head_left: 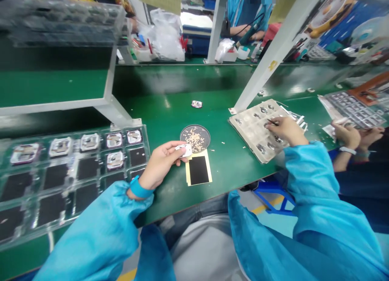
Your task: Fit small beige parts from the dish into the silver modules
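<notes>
My left hand is closed on a small white housing, held between thumb and fingers just left of a round grey dish with many tiny beige pieces. Below that dish lies a black pad on yellow paper. My right hand reaches over a beige compartment tray with small shiny metal parts in some pockets. Its fingers are pinched on a thin dark tool, seemingly tweezers, whose tip points left over the tray; whether it touches a part I cannot tell.
A clear plastic tray at left carries several similar white housings. Another housing lies farther back. A white metal post rises behind the beige tray. At right, a co-worker's hands work near another tray.
</notes>
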Action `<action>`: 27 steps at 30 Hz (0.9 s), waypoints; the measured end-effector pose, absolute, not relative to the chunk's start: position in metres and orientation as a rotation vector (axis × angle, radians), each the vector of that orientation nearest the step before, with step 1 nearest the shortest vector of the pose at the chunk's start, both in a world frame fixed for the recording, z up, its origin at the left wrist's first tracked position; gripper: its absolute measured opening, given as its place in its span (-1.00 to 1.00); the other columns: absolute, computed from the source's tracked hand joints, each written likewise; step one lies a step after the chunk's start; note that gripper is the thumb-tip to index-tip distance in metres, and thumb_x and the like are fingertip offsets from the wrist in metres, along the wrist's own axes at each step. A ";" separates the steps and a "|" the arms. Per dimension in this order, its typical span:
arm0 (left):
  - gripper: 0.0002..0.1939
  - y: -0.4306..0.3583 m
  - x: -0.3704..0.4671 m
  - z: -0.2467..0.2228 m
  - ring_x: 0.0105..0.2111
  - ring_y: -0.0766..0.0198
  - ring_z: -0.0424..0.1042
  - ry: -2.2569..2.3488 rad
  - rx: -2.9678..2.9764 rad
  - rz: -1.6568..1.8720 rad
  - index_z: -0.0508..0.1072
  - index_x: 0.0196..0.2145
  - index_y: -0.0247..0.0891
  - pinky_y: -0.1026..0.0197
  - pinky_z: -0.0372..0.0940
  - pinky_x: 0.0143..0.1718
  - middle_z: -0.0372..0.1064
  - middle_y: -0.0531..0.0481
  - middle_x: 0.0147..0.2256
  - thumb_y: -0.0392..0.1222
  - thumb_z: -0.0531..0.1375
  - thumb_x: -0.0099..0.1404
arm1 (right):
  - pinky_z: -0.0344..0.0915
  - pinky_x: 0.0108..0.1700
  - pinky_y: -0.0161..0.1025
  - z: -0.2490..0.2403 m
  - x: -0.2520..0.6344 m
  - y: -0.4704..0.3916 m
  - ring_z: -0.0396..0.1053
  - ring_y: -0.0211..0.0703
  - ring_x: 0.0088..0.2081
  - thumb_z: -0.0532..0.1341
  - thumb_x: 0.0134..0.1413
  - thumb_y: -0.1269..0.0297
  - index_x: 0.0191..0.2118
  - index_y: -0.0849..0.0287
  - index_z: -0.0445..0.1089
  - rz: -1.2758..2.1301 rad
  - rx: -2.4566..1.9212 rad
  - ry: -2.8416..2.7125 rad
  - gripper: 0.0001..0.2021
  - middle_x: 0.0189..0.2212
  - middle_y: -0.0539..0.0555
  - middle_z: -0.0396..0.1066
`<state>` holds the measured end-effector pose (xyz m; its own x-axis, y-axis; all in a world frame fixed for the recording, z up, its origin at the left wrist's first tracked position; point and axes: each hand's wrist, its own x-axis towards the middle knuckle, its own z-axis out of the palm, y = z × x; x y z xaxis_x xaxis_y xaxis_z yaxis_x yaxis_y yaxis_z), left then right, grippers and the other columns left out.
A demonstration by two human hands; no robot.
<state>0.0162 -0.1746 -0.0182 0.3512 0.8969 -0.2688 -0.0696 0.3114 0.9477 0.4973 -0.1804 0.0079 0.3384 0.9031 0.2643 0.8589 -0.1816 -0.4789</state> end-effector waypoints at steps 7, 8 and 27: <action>-0.55 -0.178 0.018 -0.020 -0.40 0.25 0.59 0.976 1.051 0.808 0.51 0.00 -0.36 0.35 0.28 -0.49 0.58 -0.13 -0.31 -0.14 0.41 0.20 | 0.05 -0.37 -0.08 0.026 0.499 -0.167 0.12 -0.23 -0.61 0.52 -0.33 0.32 -0.64 0.13 0.43 0.238 -2.455 -1.524 -0.75 -0.71 0.02 0.31; -0.55 -0.178 0.019 -0.021 -0.40 0.25 0.59 0.975 1.048 0.810 0.51 0.00 -0.37 0.35 0.27 -0.50 0.58 -0.13 -0.31 -0.15 0.41 0.20 | 0.06 -0.38 -0.07 0.031 0.494 -0.166 0.11 -0.23 -0.61 0.53 -0.31 0.29 -0.65 0.11 0.41 0.184 -2.516 -1.506 -0.73 -0.70 0.02 0.30; -0.63 -0.174 0.015 -0.022 -0.52 0.39 0.47 1.037 1.091 0.880 0.55 -0.10 -0.31 0.38 0.09 -0.58 0.52 -0.02 -0.40 0.01 0.37 0.26 | 0.44 -0.28 -0.22 0.020 0.239 -0.149 0.52 -0.14 -0.31 0.35 0.18 0.09 -0.22 0.12 0.61 0.910 -1.097 -1.838 -0.79 -0.31 0.02 0.61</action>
<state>0.0147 -0.1737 -0.0223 0.2867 0.9334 -0.2159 -0.0607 0.2426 0.9682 0.2391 -0.1489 0.0199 -0.3106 0.9130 0.2644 0.3430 0.3671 -0.8646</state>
